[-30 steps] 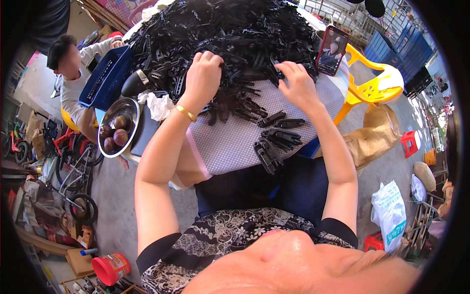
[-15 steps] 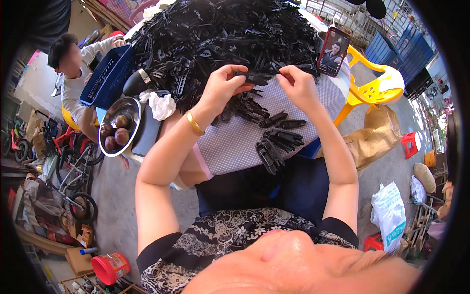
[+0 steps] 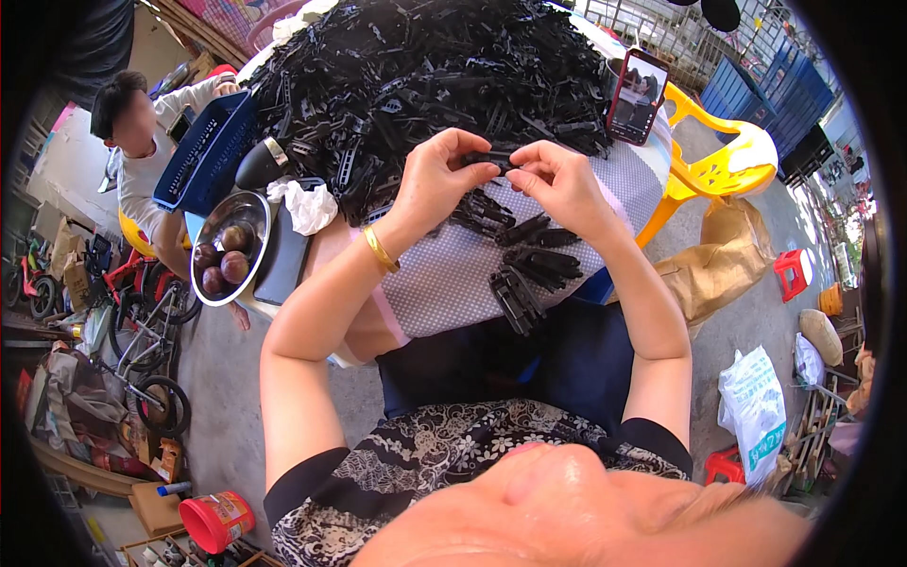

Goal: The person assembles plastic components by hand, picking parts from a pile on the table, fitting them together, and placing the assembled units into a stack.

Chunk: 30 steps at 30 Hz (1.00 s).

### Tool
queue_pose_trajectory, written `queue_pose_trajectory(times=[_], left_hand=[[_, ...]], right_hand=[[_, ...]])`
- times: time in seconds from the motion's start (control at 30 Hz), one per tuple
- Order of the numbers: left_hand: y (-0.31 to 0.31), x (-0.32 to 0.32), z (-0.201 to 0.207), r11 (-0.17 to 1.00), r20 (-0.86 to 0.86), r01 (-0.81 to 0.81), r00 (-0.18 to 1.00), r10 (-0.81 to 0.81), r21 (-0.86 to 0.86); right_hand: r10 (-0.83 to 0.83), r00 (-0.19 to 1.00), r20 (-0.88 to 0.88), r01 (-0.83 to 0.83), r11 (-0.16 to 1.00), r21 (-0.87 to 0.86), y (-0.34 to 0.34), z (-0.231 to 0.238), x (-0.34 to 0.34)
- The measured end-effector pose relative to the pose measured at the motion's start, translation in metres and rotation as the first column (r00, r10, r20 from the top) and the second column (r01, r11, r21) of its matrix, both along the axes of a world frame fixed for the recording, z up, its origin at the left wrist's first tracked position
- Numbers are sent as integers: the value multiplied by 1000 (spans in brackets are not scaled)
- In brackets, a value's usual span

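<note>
A narrow black plastic piece, its exact kind unclear, lies across the gap between my hands. The thumb and fingers of my left hand pinch its left end. At its right end, my right hand is closed, thumb against fingertips, gripping the piece. Just beyond is a big heap of similar black plastic pieces covering much of the table. Below my right hand, several bundled black pieces lie in a row on the light patterned cloth, close to my lap.
A metal bowl of plums, crumpled white tissue and a blue basket occupy the left side, where a person sits. A phone stands upright at the right, before a yellow plastic chair.
My right hand has moved left and its fingers have closed on the piece's right end. The left hand has shifted slightly, tilting the piece. The phone's picture differs.
</note>
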<state>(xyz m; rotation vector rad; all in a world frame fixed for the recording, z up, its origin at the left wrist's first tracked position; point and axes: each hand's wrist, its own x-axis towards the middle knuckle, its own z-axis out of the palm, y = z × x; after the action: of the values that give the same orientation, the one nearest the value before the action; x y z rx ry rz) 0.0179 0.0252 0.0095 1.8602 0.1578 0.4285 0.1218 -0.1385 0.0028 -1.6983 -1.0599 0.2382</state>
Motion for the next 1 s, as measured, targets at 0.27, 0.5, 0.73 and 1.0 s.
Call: queue_pose_trajectory(times=[0.27,0.5,0.73,1.0], left_hand=[[-4,1,-7,998,174,54,983,-57,22],[-7,-6,3,951,159,-16,987,-35,309],[-3,-2,0,980,162,75,981,-106,184],[5,4,-7,980,32,124,991,-130,155]], right_hand=[[52,918,394,-67,997,24,-1,2,10],[16,900,436,-33,999,32,-6,7,2],[-28,823,567,-18,997,75,-6,5,4],[6,880,475,-1,1000,-11,-6,6,4]])
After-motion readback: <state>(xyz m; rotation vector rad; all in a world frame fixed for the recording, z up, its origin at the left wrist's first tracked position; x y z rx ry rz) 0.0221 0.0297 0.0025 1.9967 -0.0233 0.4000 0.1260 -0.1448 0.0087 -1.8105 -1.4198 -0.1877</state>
